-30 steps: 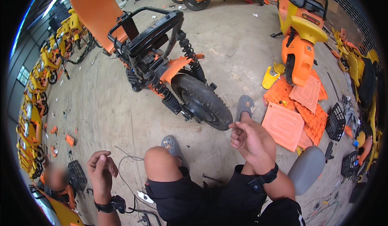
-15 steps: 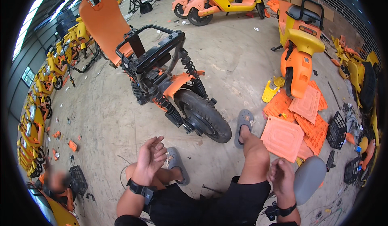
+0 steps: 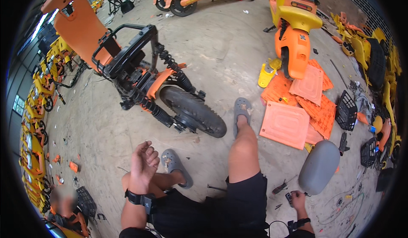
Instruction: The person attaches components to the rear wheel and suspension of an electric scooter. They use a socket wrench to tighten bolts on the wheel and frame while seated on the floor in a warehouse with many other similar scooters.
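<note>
My left hand (image 3: 145, 161) is raised in front of my left knee, its fingers loosely curled with nothing visible in them. Low at the right, near the floor, my right hand (image 3: 298, 199) has its fingers on a small dark boxy object (image 3: 289, 199), too small to name exactly. Just beyond that hand lies a grey scooter seat (image 3: 319, 168). What looks like a dark-handled screwdriver (image 3: 279, 188) is on the floor close by. Ahead of me stands a partly stripped scooter, its rear wheel (image 3: 193, 111) and black shock absorbers (image 3: 172, 63) exposed.
Orange panels (image 3: 284, 124) are piled right of my right foot, below an orange and yellow scooter (image 3: 293, 42). Black baskets (image 3: 346, 110) and yellow body parts line the far right. Yellow scooters (image 3: 32, 136) stand in a row along the left wall. A person sits at lower left.
My right hand has dropped from beside my right knee to the floor by the grey seat and is now on a small dark object. My view has shifted right; my left hand stays raised.
</note>
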`<action>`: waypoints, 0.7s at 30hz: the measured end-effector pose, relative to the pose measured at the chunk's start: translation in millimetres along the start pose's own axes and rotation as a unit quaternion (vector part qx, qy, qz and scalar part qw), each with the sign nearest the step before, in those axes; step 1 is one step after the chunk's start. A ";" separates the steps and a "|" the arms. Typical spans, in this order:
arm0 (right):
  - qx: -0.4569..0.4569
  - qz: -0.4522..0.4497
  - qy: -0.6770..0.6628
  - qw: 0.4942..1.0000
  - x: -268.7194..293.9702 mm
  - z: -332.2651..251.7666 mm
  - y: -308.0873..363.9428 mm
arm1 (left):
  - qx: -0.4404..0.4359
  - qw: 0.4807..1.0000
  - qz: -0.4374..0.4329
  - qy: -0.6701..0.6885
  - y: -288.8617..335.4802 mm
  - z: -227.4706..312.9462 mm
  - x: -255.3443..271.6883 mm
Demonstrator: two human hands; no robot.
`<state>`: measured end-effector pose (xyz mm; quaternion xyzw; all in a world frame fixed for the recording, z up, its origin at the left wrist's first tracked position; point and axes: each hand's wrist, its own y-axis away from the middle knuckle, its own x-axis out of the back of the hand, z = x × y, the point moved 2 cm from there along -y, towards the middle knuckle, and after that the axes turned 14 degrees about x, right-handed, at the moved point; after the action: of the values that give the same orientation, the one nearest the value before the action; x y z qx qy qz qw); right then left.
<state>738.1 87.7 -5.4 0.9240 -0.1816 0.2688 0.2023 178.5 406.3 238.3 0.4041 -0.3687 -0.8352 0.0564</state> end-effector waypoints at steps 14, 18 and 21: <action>-0.158 0.010 0.135 0.978 -80.4 65.8 64.4 | 0.085 0.989 -0.121 0.029 -33.6 20.4 33.6; -0.151 -0.038 0.123 0.980 -107.0 64.8 59.1 | 0.071 0.992 -0.101 0.021 -32.9 14.9 30.2; -0.105 -0.070 0.100 0.987 -128.4 51.8 36.1 | 0.053 0.996 -0.066 -0.003 -33.3 17.3 32.6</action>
<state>642.6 61.7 -108.7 0.8768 -0.1229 0.3244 0.3331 151.1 427.4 202.6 0.4277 -0.3849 -0.8176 -0.0211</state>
